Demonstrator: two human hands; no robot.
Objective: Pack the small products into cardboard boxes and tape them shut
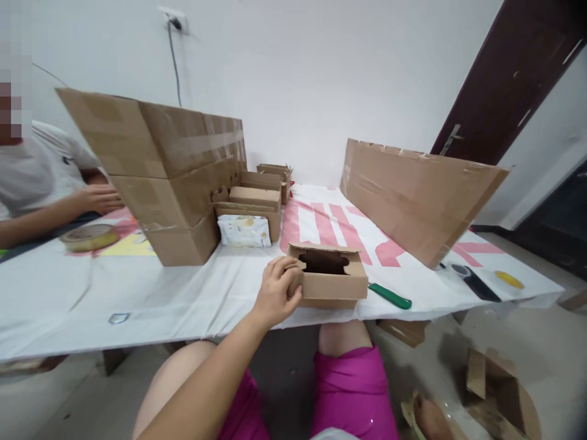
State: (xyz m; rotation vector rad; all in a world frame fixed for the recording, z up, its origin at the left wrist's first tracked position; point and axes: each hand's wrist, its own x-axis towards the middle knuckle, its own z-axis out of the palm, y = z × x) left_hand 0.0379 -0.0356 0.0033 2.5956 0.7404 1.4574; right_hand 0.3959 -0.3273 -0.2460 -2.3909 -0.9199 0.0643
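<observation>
My left hand (pixel 279 289) is closed on the left end of a small brown cardboard box (pixel 334 286), its fingers bent over the edge and its thumb along the near side. The box sits at the table's front edge with its top partly open, and the inside is dark. A green handle (pixel 391 296), perhaps a cutter's, lies to the right of the box, touching or just beside it; its other end is hidden. My right hand is out of the picture.
Stacked brown cartons (pixel 156 183) stand to the left, beside a row of small open boxes (pixel 254 195) and a white printed packet (pixel 244 231). A tall cardboard panel (pixel 413 195) rises at right. A tape roll (pixel 89 237) lies near another person's hand (pixel 98 198).
</observation>
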